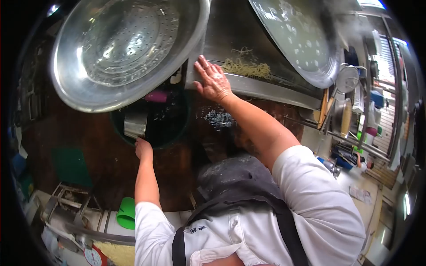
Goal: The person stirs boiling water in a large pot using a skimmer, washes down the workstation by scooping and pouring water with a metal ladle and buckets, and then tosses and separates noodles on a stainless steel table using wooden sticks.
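Note:
My left hand (143, 149) is closed on a metal dipper (135, 125), held low over a dark round tub (183, 128). The tub seems to hold water, and something pink (156, 96) shows inside it. Higher up, my right hand (213, 82) looks wet and lies open, fingers stretched out, on the edge of the steel counter (270, 92). Just right of its fingertips is a small heap of pale noodles (246, 69). A large perforated metal basin (133, 40) stands to the left of this hand, apart from it.
A big pan of cloudy liquid (304, 40) steams at the upper right. Beside it hang a strainer (347, 80) and wooden-handled tools (326, 106). A green container (126, 213) and a dial scale (93, 257) are at the lower left. The brown floor (106, 155) looks wet.

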Tool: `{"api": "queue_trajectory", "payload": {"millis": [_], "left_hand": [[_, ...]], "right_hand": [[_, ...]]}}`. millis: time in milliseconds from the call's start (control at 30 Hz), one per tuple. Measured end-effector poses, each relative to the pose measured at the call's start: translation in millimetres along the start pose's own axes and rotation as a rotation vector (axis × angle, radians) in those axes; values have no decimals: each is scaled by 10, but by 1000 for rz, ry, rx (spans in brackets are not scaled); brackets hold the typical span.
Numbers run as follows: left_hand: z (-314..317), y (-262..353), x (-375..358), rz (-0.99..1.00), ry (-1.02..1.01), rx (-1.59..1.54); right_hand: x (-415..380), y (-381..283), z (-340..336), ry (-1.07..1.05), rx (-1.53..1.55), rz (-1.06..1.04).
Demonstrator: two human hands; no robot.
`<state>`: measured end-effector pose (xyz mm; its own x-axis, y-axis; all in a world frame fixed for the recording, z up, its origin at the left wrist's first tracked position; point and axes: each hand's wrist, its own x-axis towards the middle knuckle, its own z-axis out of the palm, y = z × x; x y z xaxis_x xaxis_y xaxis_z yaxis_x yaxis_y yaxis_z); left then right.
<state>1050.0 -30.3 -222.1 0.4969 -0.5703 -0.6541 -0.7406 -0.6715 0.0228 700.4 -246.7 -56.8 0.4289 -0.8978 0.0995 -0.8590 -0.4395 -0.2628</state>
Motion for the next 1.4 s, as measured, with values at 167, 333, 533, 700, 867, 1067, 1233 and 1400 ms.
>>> {"api": "queue_trajectory", "payload": {"millis": [167,333,533,700,867,1067,1233,1400], "left_hand": [[694,55,568,160,-269,117],[459,11,313,-28,-660,-582],[-133,-18,-685,65,-571,-817],[-606,270,-1591,200,-452,-927],[-1046,782,-2522,326,-434,-1027],[-1285,1570,-3213,422,-492,-1103],[-1250,2232,-3534,447,-499,-1052],[-1202,2748,-3868,450,-512,-994]], "right_hand": [[-57,44,7,-3,46,19],[-87,100,52,34,42,10],[-119,130,-16,-36,104,55],[-170,83,98,14,187,145],[-821,262,-51,59,168,280],[-1790,1356,-503,46,135,652],[-2389,3143,-760,42,-226,866],[-2434,4248,-1442,-362,80,1228]]}}
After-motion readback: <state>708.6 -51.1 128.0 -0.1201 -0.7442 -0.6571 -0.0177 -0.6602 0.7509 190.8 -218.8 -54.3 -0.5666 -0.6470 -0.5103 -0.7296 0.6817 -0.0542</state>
